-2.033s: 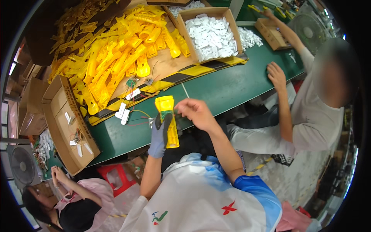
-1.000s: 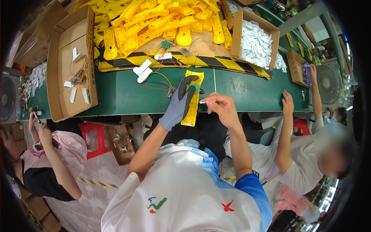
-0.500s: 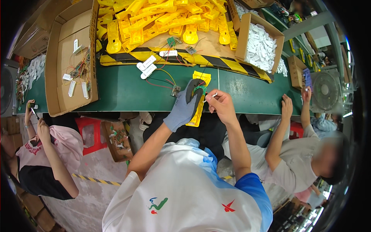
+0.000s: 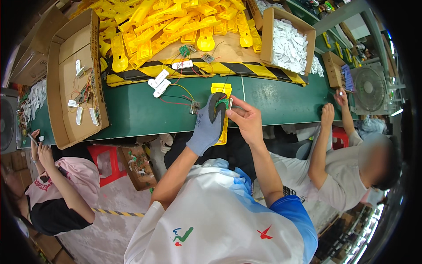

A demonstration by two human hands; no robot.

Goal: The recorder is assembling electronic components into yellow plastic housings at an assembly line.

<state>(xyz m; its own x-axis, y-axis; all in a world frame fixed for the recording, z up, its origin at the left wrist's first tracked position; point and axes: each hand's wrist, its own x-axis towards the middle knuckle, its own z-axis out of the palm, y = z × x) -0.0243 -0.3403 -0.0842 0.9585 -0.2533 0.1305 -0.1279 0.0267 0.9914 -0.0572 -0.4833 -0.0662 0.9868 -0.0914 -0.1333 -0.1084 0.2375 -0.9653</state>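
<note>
My left hand (image 4: 205,127), in a blue-grey glove with dark fingers, grips a long yellow plastic housing (image 4: 221,87) at the table's near edge. Its thumb and fingers lie over a small green circuit board (image 4: 223,101) in the housing. My bare right hand (image 4: 247,123) pinches a small white part (image 4: 230,104) against the board's right side; the fingertips cover most of it. Left of the gloved hand lies a small circuit module (image 4: 194,107), joined by red and yellow wires to white plastic pieces (image 4: 161,83).
A heap of yellow housings (image 4: 167,22) fills the back behind a black-and-yellow taped edge (image 4: 237,68). At left stands a cardboard box (image 4: 66,94) with wired parts; at right, a box of white pieces (image 4: 290,46). Co-workers sit on both sides, a hand (image 4: 327,114) at right.
My right hand has brought the small white part down and left, from beside the housing onto the circuit board. My left hand still holds the housing. The whole view has shifted slightly.
</note>
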